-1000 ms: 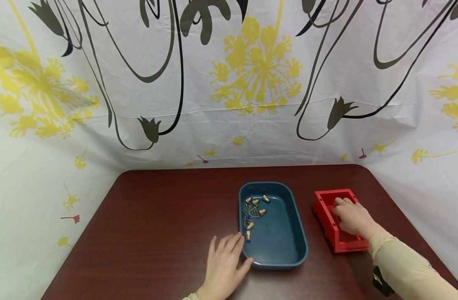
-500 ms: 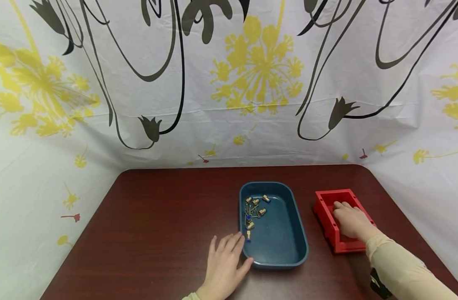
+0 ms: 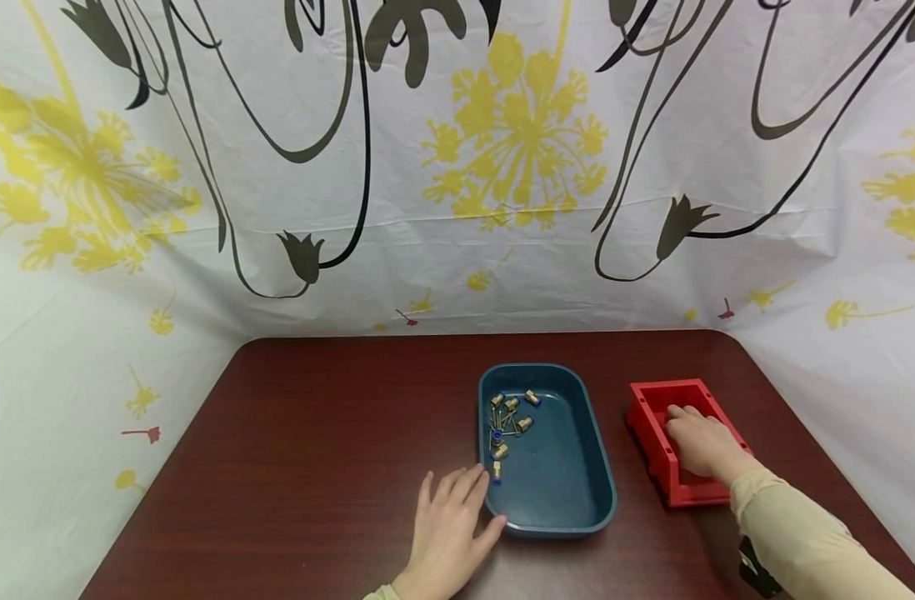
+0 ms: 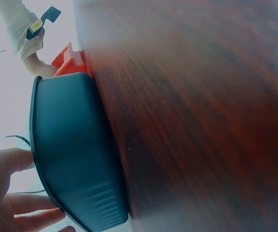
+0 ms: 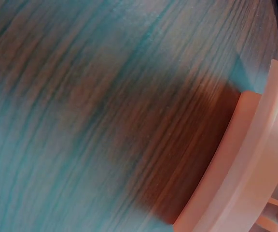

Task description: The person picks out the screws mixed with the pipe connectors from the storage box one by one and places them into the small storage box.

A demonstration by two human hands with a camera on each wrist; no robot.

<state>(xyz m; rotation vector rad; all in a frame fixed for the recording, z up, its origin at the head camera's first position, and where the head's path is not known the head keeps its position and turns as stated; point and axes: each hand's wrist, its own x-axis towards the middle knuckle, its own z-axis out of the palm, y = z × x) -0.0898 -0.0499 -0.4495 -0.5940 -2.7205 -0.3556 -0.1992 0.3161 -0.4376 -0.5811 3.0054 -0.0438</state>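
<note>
My left hand (image 3: 452, 527) lies at the near-left corner of a blue plastic tray (image 3: 558, 475), fingers spread, thumb and fingertips touching its rim. The left wrist view has the thumb and fingers against the edge of that tray (image 4: 76, 130). Inside, along the left side, lie several small brass fittings (image 3: 500, 451), some with blue ends, mixed with thin screw-like pieces. My right hand (image 3: 703, 442) reaches down into a red plastic bin (image 3: 696, 493). Its fingertips are hidden, so whether they hold anything cannot be seen. The bin's wall (image 5: 245, 159) covers most of the right wrist view.
Tray and bin stand apart on a dark reddish-brown table (image 3: 337, 433), the bin nearer the right edge. A white cloth (image 3: 397, 167) with a flower print hangs behind the table and along its sides.
The right forearm has shifted slightly to the left, with the hand still down in the red bin. The left hand, tray and fittings stay where they were.
</note>
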